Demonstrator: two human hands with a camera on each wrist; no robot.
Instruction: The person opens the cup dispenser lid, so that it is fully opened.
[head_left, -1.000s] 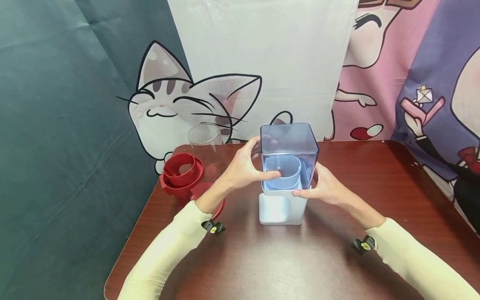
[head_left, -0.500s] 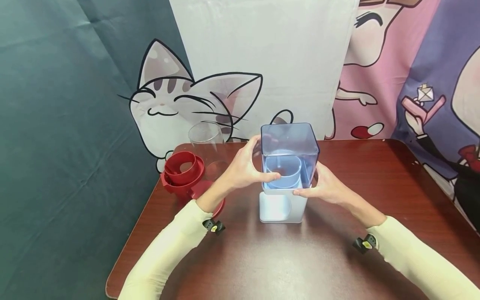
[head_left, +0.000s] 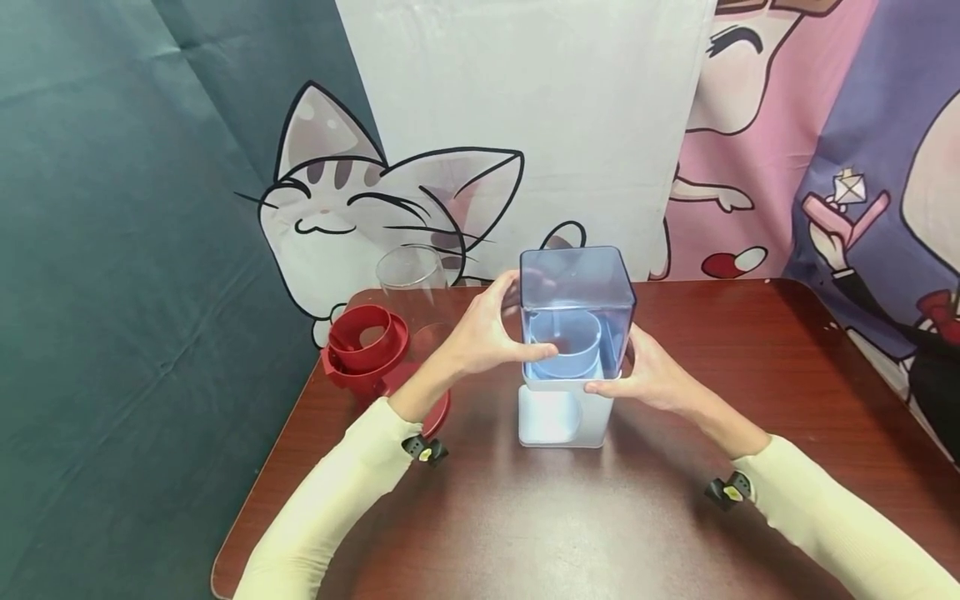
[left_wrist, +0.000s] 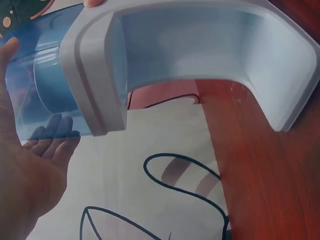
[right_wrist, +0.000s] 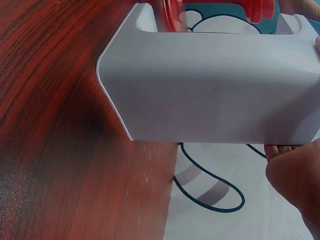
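A clear blue square container sits on top of a white stand in the middle of the wooden table. Inside the container, a round blue cup-like part shows through the wall. My left hand grips the container, thumb across its front and fingers behind its left side. Lower on the other side, my right hand holds the white top of the stand, thumb on the front, fingers around the back. The right wrist view shows the stand's plain side wall; its curved recess faces the left wrist camera.
Left of the stand is a red ringed part, with a red disc partly behind my left forearm. A clear cylinder stands behind them at the table's back edge. Cartoon-printed cloth hangs behind the table.
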